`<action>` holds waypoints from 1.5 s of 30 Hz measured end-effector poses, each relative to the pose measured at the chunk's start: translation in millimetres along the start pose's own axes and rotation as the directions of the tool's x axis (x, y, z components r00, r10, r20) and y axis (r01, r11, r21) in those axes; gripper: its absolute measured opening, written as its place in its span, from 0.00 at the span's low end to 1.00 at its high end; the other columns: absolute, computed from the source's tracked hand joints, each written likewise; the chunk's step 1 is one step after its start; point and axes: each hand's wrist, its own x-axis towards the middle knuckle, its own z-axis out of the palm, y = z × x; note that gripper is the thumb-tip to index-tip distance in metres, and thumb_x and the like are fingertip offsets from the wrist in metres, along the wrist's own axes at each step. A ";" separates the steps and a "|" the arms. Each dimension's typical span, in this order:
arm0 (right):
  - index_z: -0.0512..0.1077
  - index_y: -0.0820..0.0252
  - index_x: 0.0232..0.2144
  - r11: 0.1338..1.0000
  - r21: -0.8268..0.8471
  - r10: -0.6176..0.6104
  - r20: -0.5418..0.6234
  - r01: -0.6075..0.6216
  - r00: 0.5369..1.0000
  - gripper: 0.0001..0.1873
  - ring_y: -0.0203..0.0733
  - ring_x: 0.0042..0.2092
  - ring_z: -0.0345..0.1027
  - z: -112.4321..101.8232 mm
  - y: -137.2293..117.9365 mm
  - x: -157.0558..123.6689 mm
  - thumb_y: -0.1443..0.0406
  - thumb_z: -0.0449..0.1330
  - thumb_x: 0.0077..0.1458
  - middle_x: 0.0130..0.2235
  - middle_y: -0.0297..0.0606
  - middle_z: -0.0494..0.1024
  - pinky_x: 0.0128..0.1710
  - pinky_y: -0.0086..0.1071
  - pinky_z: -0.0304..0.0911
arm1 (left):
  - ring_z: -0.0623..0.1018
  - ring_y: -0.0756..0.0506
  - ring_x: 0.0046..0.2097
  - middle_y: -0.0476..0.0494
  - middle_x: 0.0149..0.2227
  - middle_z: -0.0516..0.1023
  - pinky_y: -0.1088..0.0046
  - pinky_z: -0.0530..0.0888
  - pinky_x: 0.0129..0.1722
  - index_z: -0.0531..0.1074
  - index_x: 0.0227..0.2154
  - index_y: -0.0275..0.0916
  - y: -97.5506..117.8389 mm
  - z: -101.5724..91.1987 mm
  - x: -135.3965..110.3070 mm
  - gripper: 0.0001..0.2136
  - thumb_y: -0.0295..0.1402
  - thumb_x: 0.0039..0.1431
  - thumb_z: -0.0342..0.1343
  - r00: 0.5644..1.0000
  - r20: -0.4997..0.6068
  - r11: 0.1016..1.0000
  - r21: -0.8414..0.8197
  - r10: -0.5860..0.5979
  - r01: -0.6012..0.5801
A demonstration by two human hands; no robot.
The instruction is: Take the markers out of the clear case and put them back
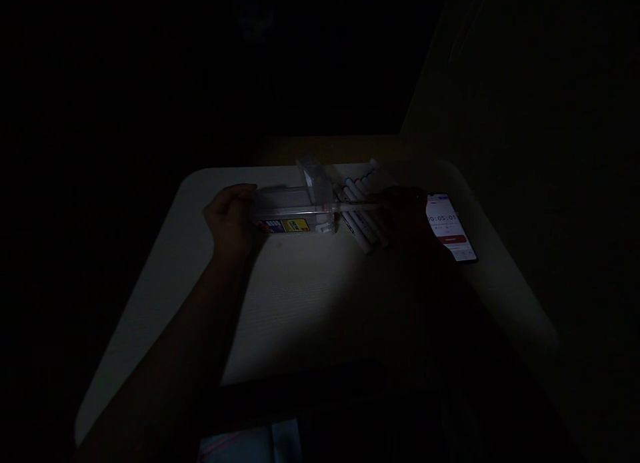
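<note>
My left hand (pixel 229 218) is closed around the left end of a clear plastic marker case (pixel 287 211), which lies on its side with a colourful label on its near wall. At the case's right end a clear flap (pixel 314 173) stands up. My right hand (pixel 406 213) is in deep shadow, its fingers closed on a white marker (pixel 356 207) that points left at the case's open end. Whether the marker's tip is inside the case is hard to tell. Beneath the right hand, several white markers (pixel 361 228) with coloured ends lie slanted on the table.
To the right of my right hand, a phone (pixel 465 250) with a lit timer screen lies on the white table (pixel 290 283). Darkness covers the far side and the right half. Some pale blue cloth (pixel 250 444) shows at the bottom edge.
</note>
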 end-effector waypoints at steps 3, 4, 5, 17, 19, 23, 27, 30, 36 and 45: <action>0.67 0.53 0.51 0.995 -0.046 0.090 -0.014 -0.090 0.996 0.20 0.49 0.54 0.56 0.3 11.5 -0.2 0.65 0.45 0.59 0.52 0.43 0.69 0.54 0.47 0.42 | 0.69 0.54 0.26 0.49 0.24 0.73 0.78 0.63 0.25 0.76 0.26 0.35 -0.5 -1.0 0.4 0.07 0.30 0.45 0.55 1.000 0.007 1.000 -0.008 0.002 -0.002; 0.66 0.53 0.52 0.991 -0.062 0.119 -0.025 -0.120 0.993 0.21 0.49 0.55 0.56 0.4 14.5 -0.1 0.64 0.44 0.59 0.52 0.43 0.68 0.53 0.47 0.42 | 0.69 0.54 0.26 0.48 0.25 0.73 0.78 0.63 0.26 0.76 0.26 0.36 -0.7 -1.3 0.7 0.07 0.30 0.45 0.55 1.000 0.011 1.000 0.002 0.006 -0.006; 0.66 0.53 0.52 0.986 -0.075 0.147 -0.035 -0.149 0.989 0.21 0.49 0.55 0.55 0.6 17.2 -0.1 0.64 0.43 0.59 0.52 0.44 0.68 0.53 0.47 0.43 | 0.70 0.54 0.27 0.48 0.25 0.73 0.78 0.64 0.26 0.76 0.26 0.36 -0.7 -1.3 0.8 0.07 0.31 0.45 0.55 1.000 0.005 1.000 0.011 0.006 -0.006; 0.68 0.58 0.46 0.878 -0.173 0.441 -0.069 -0.446 0.895 0.21 0.54 0.51 0.57 10.7 12.3 2.1 0.65 0.40 0.59 0.48 0.49 0.68 0.47 0.50 0.48 | 0.70 0.53 0.28 0.48 0.26 0.74 0.77 0.65 0.29 0.76 0.26 0.36 -0.2 -0.9 1.5 0.07 0.31 0.45 0.54 1.000 -0.015 0.999 0.043 -0.001 0.002; 0.70 0.59 0.44 0.874 -0.192 0.446 -0.045 -0.446 0.894 0.21 0.55 0.50 0.57 9.2 9.7 3.3 0.64 0.40 0.58 0.47 0.50 0.69 0.46 0.50 0.49 | 0.70 0.52 0.29 0.47 0.27 0.74 0.76 0.65 0.29 0.76 0.27 0.36 -1.7 -2.2 2.0 0.08 0.31 0.45 0.54 1.000 -0.012 0.999 0.053 0.005 -0.004; 0.69 0.58 0.46 0.875 -0.179 0.455 -0.014 -0.450 0.890 0.20 0.55 0.50 0.58 5.8 6.7 3.5 0.64 0.41 0.58 0.49 0.49 0.69 0.45 0.49 0.50 | 0.70 0.53 0.28 0.48 0.26 0.74 0.77 0.64 0.28 0.76 0.25 0.36 -0.1 -1.7 1.2 0.07 0.30 0.45 0.53 1.000 -0.008 0.997 0.073 0.018 -0.018; 0.67 0.60 0.49 0.889 -0.164 0.415 -0.101 -0.427 0.904 0.21 0.57 0.50 0.57 4.5 3.6 0.6 0.63 0.43 0.58 0.50 0.50 0.68 0.45 0.49 0.50 | 0.70 0.53 0.27 0.48 0.25 0.73 0.78 0.64 0.27 0.76 0.25 0.36 1.4 0.1 0.3 0.07 0.29 0.45 0.53 1.000 -0.015 0.999 0.035 -0.001 0.001; 0.67 0.59 0.49 0.943 -0.102 0.304 -0.128 -0.317 0.944 0.20 0.55 0.51 0.57 3.1 -5.0 -0.2 0.63 0.44 0.58 0.51 0.48 0.69 0.47 0.48 0.48 | 0.69 0.54 0.26 0.48 0.25 0.73 0.78 0.63 0.25 0.76 0.25 0.36 1.4 0.4 0.0 0.06 0.29 0.45 0.54 1.000 -0.018 1.000 0.021 -0.007 0.008; 0.68 0.56 0.49 0.987 0.073 -0.147 0.007 0.146 0.989 0.19 0.44 0.51 0.59 4.4 -43.5 4.3 0.66 0.44 0.59 0.50 0.40 0.71 0.49 0.41 0.47 | 0.69 0.54 0.25 0.48 0.24 0.73 0.78 0.63 0.25 0.76 0.25 0.36 3.4 1.7 -1.4 0.06 0.30 0.45 0.54 1.000 -0.004 1.000 0.010 -0.007 0.007; 0.70 0.56 0.44 0.948 0.074 -0.312 0.020 0.310 0.950 0.17 0.43 0.49 0.60 18.3 -58.0 7.3 0.70 0.46 0.58 0.47 0.38 0.72 0.45 0.39 0.47 | 0.69 0.54 0.27 0.48 0.25 0.74 0.78 0.63 0.26 0.76 0.25 0.36 1.3 0.4 -0.3 0.07 0.28 0.45 0.53 1.000 -0.003 0.999 0.043 0.019 -0.019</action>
